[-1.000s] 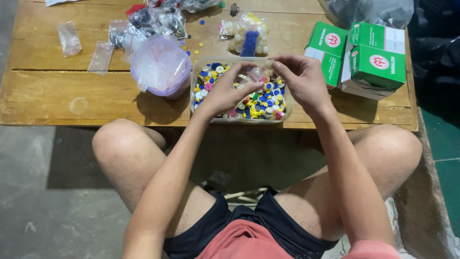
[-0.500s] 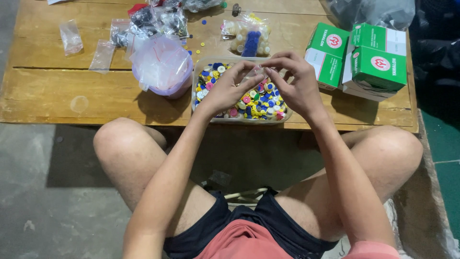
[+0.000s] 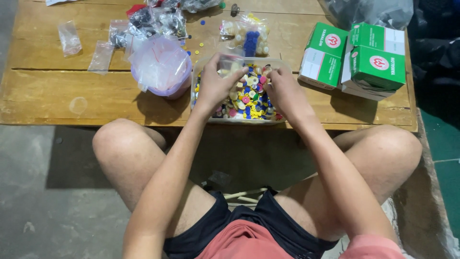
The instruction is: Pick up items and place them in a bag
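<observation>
- Pinching a small clear bag (image 3: 230, 64) in our left hand (image 3: 216, 86), above the tray (image 3: 201, 76) of buttons (image 3: 247, 98).
- Our right hand (image 3: 282, 91) curls among them, perhaps gripping one.
- They seem light, hard, slippery; take by the rims.

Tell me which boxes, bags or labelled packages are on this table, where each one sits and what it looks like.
Green and white boxes: stacked at the table's right end, each with a round red emblem.
Clear tray: centre front, full of coloured buttons, under the left hand and right hand.
Round tub: left of tray, holding clear bags.
Small clear bags: far left, flat.
</observation>
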